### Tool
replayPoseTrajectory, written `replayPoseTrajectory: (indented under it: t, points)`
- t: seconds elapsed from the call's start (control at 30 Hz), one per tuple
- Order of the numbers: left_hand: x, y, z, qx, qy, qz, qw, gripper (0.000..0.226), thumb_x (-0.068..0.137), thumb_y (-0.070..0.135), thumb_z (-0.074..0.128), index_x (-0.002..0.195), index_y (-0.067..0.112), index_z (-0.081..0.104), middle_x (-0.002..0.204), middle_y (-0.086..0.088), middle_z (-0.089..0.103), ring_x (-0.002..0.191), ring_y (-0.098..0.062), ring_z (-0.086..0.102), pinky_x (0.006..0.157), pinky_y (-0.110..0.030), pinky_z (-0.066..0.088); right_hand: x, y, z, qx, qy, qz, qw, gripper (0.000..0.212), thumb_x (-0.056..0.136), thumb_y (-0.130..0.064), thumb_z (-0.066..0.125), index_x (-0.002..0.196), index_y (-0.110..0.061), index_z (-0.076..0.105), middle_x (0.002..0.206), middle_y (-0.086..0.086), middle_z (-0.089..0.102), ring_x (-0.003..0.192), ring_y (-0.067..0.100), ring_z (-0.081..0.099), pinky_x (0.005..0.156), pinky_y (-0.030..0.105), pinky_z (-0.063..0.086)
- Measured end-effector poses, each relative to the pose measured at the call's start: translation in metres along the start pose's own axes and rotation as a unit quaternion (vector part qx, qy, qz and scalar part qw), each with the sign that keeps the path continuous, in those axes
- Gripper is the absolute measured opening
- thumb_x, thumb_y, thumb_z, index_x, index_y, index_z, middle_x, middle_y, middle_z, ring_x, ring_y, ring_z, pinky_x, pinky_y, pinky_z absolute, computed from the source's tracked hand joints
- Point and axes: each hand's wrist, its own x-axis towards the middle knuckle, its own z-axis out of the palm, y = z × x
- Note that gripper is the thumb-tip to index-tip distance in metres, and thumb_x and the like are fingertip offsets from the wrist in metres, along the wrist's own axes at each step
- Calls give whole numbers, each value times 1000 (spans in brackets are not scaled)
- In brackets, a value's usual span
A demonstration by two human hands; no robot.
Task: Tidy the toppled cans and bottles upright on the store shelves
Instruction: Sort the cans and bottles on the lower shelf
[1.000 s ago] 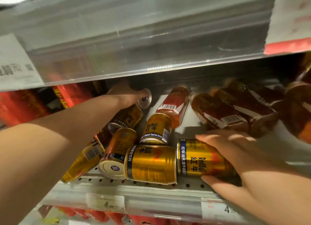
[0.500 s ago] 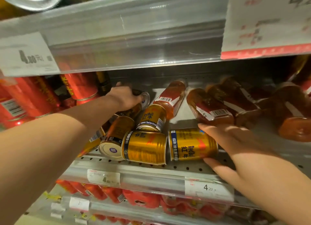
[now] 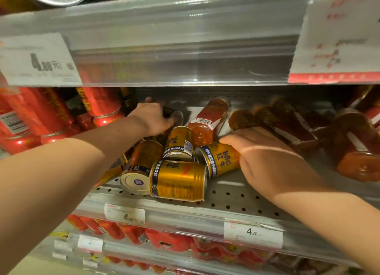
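Middle shelf, perforated deck, is a pile of toppled gold cans. Left hand reaches to the back, fingers wrapped around the rear can, which is dark and in shadow with its silver end facing right. Right hand grasps the right gold can - fingers over the top, thumb low on the near side; the can is on its side with its rim pointing left. Just in front, the front gold can lies sideways along the shelf edge, touching the white-bottomed can, whose base faces the camera. Behind them the labelled can leans back, "Vitamin Taurine Drink" text readable. One more gold can is partly hidden under the left forearm. An orange bottle lies flat behind the pile, cap end to the rear. Brown bottles are heaped on their sides at right, behind the right hand. Red cans are stacked at left. Price tag on the shelf rail reads 4.20 - upper price tag reads 4.00.
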Motion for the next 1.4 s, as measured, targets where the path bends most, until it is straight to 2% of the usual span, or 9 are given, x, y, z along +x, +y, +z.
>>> replayPoseTrajectory:
  t: [0.13,0.3,0.43,0.53,0.67,0.87,1.03,1.23,1.4]
  points:
    - [-10,0,-3,-17,5,29,999,60,96,65,47,140,26,55,141,-16,50,132,-38,47,108,-49,44,4,9,6,79,22,-29,996,56,89,2,54,137,-26,54,134,-7,55,124,12,45,102,32,40]
    - [-27,12,-8,-42,26,73,996,41,102,46,52,128,15,59,113,-7,67,110,-28,62,97,-41,50,4,11,4,137,44,-41,989,45,93,-4,50,131,-27,57,129,-12,52,113,3,48,94,22,41]
    - [-36,32,-12,-87,48,133,986,31,104,39,47,115,16,64,102,-8,70,96,-26,65,92,-44,53,-10,12,5,130,63,-19,989,39,94,-11,51,127,-31,59,129,-14,50,116,-1,42,95,4,26]
    - [-41,55,-17,-140,48,167,975,32,104,36,48,123,15,64,114,-13,71,108,-29,66,98,-45,51,-35,21,2,139,80,12,987,36,95,-22,46,125,-37,61,135,-19,47,121,-8,40,101,10,28]
    - [-56,96,-19,-149,57,141,977,46,103,47,48,139,20,56,134,-8,64,124,-29,58,108,-41,45,-76,47,-12,132,101,33,985,36,89,-19,58,121,-33,64,133,-14,52,122,2,48,103,16,33]
    - [-96,177,-10,-95,72,215,969,44,99,55,51,137,35,53,130,6,64,117,-21,60,90,-26,40,-113,102,-45,113,72,76,988,40,92,-24,54,132,-32,58,138,-9,48,125,5,42,102,14,28]
    - [-110,210,15,-50,35,211,976,65,95,63,48,152,35,35,155,1,42,142,-24,37,118,-40,31,-121,139,-62,45,40,124,990,45,92,-37,51,138,-35,50,141,-6,47,130,16,38,109,28,31]
    - [-109,235,33,27,69,292,954,69,96,60,46,156,34,25,157,2,36,140,-24,37,118,-44,27,-121,160,-59,-33,-25,118,992,59,91,-59,50,147,-45,35,150,-8,36,135,21,31,113,34,21]
    - [-97,256,42,24,48,242,969,65,98,51,49,155,30,29,155,-3,37,138,-29,35,113,-45,33,-114,170,-58,-12,-19,95,995,46,97,-44,53,142,-43,43,146,-10,41,129,16,37,102,30,36]
